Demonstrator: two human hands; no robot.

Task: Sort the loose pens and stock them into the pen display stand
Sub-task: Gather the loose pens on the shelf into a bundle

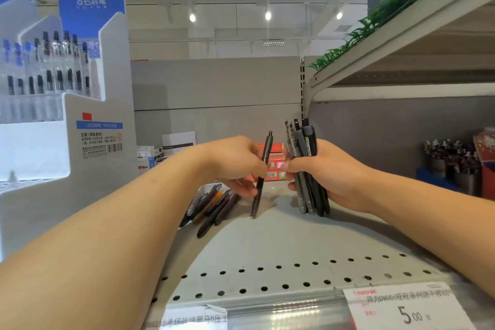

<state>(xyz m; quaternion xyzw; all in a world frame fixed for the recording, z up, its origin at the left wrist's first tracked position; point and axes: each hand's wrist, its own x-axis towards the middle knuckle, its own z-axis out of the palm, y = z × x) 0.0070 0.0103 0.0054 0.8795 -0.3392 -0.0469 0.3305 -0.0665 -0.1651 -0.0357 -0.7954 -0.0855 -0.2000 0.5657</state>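
Left hand (235, 166) up over the shelf, and I've got a single black pen (262, 174) pinched between thumb and fingertips, about midway down the barrel. The pen stands nearly upright, clicker end up, tip touching or just above the grey shelf (267, 244); I can't tell which. The other fingers on that hand curl loosely below the pinch.

Right hand (329, 171) is wrapped tight around a bundle of dark pens (308, 169), fingers closed round the middle of the bunch, thumb side toward the left hand. The bundle stands upright too, clips and clickers poking out above the fist, tips down at the shelf surface. The two hands are just beside each other, the single pen close to the bundle but apart from it.

Lying on the shelf below my left hand, a loose heap of pens (211, 206), mostly dark, one with an orange barrel, fanned out at a slant.

Off to the left stands the white tiered pen display stand (80, 126) with a blue header, rows of pens already upright in its upper tiers. Behind the hands sit red boxes (273, 163), and a price label (407, 308) reading 5.00 clips to the shelf's front edge.
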